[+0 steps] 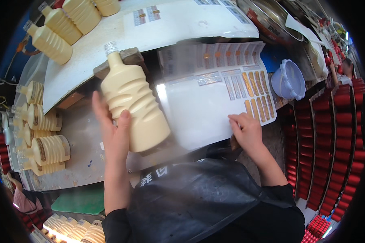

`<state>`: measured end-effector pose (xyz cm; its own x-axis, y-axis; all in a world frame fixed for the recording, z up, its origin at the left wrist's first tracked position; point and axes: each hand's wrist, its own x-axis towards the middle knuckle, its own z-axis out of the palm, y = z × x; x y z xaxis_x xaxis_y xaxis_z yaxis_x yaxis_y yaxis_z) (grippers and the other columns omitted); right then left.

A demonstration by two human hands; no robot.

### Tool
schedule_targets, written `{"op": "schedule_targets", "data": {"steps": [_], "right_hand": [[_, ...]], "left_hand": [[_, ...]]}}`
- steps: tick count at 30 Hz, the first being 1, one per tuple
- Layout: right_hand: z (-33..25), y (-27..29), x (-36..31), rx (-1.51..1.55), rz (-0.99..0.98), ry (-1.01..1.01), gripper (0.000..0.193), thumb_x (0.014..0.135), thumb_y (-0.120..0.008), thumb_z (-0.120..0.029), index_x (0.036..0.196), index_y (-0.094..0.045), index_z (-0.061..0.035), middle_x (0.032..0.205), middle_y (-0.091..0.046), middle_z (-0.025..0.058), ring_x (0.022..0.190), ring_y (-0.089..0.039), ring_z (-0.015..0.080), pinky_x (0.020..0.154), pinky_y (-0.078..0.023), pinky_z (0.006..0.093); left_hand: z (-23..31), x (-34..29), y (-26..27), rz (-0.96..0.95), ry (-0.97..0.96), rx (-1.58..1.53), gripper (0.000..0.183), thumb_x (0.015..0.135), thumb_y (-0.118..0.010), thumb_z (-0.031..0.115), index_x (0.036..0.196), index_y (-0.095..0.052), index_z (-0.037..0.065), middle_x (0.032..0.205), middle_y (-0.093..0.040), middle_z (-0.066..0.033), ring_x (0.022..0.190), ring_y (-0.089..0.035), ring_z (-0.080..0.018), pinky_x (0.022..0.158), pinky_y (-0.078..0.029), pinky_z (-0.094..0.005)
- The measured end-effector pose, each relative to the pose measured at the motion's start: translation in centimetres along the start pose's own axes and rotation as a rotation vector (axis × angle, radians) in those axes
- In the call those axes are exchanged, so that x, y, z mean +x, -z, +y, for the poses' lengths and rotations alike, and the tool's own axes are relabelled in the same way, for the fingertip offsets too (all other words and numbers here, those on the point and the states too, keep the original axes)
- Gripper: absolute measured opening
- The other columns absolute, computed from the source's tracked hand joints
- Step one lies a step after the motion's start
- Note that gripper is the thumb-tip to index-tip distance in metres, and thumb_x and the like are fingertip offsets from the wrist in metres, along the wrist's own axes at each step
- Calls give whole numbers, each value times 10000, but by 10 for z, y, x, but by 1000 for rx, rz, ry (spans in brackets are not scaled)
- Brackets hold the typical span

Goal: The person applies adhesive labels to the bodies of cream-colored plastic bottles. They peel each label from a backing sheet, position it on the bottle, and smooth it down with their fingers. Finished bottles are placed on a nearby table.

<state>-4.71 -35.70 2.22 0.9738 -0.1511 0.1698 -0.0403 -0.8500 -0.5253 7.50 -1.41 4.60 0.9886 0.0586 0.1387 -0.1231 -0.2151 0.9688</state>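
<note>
A cream plastic bottle [136,107] with wavy ridges and a clear threaded neck leans, its neck toward the far left. My left hand [117,127] grips its left side, thumb across the front and fingers behind. To the right lies a white backing sheet [202,121] with rows of silver and gold labels. Over the sheet's near right part, beside the gold labels [253,109], my right hand [247,131] has its fingers drawn together. Whether a label is between those fingertips is too small to tell.
More cream bottles stand at the far left [52,44] and lie along the left edge [48,150]. A dark block [129,58] sits behind the held bottle. At right are a pale blue bucket [288,81], a metal basin [275,20] and stacked red items [324,150].
</note>
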Motion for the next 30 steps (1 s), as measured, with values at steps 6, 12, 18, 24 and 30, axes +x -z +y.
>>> {"op": "schedule_targets", "data": {"steps": [6, 12, 18, 24, 30], "right_hand": [[16, -3, -25, -169, 79, 30, 213, 903, -715, -107, 1112, -747, -82, 850, -657, 103, 722, -678, 314, 644, -549, 418], [27, -12, 17, -353, 6, 22, 385, 921, -652, -107, 1306, -655, -90, 932, -641, 154, 754, -687, 380, 671, -565, 469], [3, -10, -2, -480, -284, -6, 415, 901, -608, -96, 1310, -652, -40, 853, -647, 153, 704, -670, 374, 636, -550, 485], [-17, -5, -32, -152, -265, 153, 480, 885, -744, -185, 1322, -614, -37, 846, -621, 138, 707, -660, 374, 629, -554, 457], [-2, -14, -45, -358, -178, 307, 456, 853, -786, -201, 1268, -660, -61, 806, -555, 97, 651, -650, 323, 596, -541, 412]], "left_hand": [[32, -22, -8, 91, -548, 439, 662, 937, -714, 291, 1481, -455, 18, 1495, -476, -232, 1423, -445, -374, 1179, -340, -495], [52, -40, -38, -175, -826, 428, 365, 760, -783, 74, 1114, -704, 34, 1279, -639, -200, 1197, -637, -397, 990, -517, -475], [52, -51, -47, -242, -816, 355, 341, 682, -779, 16, 1017, -725, 49, 1055, -701, -149, 962, -692, -361, 834, -556, -431], [48, -58, -57, -394, -791, 267, 271, 750, -778, -26, 1005, -703, 28, 983, -683, -126, 879, -664, -310, 741, -541, -392], [49, -63, -61, -429, -732, 217, 262, 760, -774, -20, 1008, -706, 32, 956, -681, -115, 821, -645, -295, 696, -519, -389]]}}
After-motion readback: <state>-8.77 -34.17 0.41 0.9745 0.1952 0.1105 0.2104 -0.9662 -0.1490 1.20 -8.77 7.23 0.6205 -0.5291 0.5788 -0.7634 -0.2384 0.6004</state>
